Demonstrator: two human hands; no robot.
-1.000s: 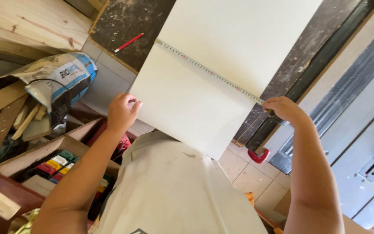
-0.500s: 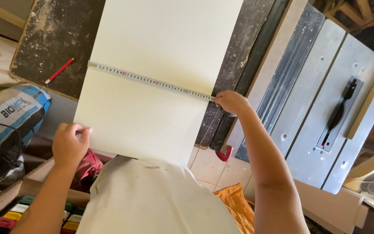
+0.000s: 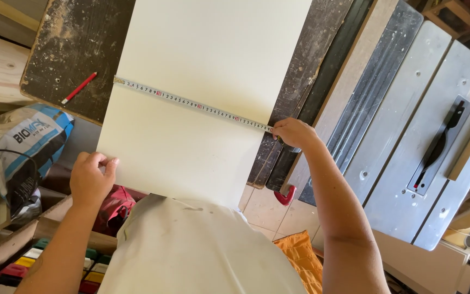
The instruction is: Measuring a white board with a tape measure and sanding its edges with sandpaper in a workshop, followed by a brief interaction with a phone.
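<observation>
**Inspector:** Start at the left. What is there?

**Assistant:** A printed sack (image 3: 25,144) slumps at the left edge, beside pale wooden boards. Below it, a row of small coloured blocks (image 3: 50,260) sits in a wooden tray. A red pencil (image 3: 79,88) lies on a dark, dusty board (image 3: 77,49), well apart from both hands.

**Inspector:** The left hand?

**Assistant:** The left hand (image 3: 91,179) is at the near left corner of the white panel (image 3: 208,60). The fingers are curled and pinch the panel's edge, so it grips the panel.

**Inspector:** Where does the panel lie?

**Assistant:** Flat in the middle, running away from the person, with its near end against the person's pale shirt. Its left side overlaps the dusty board; its right side rests on dark planks (image 3: 305,98).

**Inspector:** And the tape measure?

**Assistant:** The tape measure (image 3: 191,103) stretches across the panel, slanting down from the left edge to the right edge. Its hook sits at the left edge.

**Inspector:** The right hand?

**Assistant:** The right hand (image 3: 294,132) is closed over the tape's end at the panel's right edge. The case itself is hidden under the fingers.

**Inspector:** Further right?

**Assistant:** A red clamp handle (image 3: 285,196) shows below the planks, an orange cloth (image 3: 300,256) lies on the floor, and a grey saw table (image 3: 409,141) with a black blade insert fills the right side.
</observation>
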